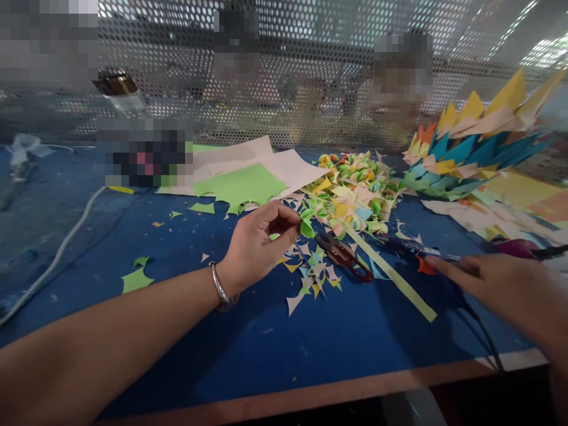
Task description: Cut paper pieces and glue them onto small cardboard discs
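Observation:
My left hand [261, 242], with a silver bracelet at the wrist, pinches a small folded green paper piece [307, 225] between thumb and fingertips. On the right, my blurred right hand [501, 284] is wrapped round a dark glue gun [455, 290] with an orange trigger [426, 265] and a cord running down. Its nozzle points left, toward the paper heap [355, 189] of small folded pieces in green, yellow and pink. Between the hands lie red-handled scissors [346, 257] and a pale yellow paper strip [394, 278]. Small paper offcuts [315, 272] are scattered just right of my left hand.
Green [244, 183] and pale pink sheets [293, 168] lie at the back. A spiky layered paper model [474, 142] stands at the back right beside more sheets. A white cable [66, 242] crosses the blue table [199, 355] on the left. Behind rises a perforated metal screen [302, 35].

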`<state>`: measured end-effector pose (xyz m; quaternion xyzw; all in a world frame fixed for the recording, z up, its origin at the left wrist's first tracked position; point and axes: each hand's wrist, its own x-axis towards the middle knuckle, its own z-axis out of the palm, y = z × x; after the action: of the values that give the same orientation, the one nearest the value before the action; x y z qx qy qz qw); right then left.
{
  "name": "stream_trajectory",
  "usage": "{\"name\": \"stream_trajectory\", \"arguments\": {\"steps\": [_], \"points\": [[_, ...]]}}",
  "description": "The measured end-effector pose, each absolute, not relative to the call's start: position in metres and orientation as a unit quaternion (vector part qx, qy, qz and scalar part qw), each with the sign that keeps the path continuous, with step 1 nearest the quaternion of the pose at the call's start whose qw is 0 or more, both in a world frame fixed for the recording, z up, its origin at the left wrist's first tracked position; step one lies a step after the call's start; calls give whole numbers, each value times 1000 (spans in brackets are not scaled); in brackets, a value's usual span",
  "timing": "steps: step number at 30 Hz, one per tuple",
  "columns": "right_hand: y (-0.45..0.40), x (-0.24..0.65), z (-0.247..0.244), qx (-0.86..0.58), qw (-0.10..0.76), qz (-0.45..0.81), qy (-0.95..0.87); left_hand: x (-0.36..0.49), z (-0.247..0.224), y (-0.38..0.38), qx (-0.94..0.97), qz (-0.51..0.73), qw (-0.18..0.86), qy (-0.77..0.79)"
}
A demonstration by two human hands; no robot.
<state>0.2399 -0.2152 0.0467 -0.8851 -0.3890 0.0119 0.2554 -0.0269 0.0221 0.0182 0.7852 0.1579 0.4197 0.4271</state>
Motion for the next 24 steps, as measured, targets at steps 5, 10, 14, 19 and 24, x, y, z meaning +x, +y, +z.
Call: {"name": "stream_trajectory", "arguments": {"steps": [5, 10, 14, 19, 24], "points": [[-184, 188, 57, -793, 171, -15, -585, -26, 19, 22, 785, 430, 418, 156], [-132, 142, 50, -636, 149, 46, -756, -28, 17, 23, 793, 428, 402, 160], [-114, 136, 41, -601, 118, 59, -788, -28, 17, 25, 797, 421, 404, 156], [-112, 140, 30, -594, 151, 85, -786, -25, 15, 27, 797, 414, 415, 146], [-113, 141, 26, -589, 188, 90, -781, -24, 14, 27, 796, 407, 420, 156]]}}
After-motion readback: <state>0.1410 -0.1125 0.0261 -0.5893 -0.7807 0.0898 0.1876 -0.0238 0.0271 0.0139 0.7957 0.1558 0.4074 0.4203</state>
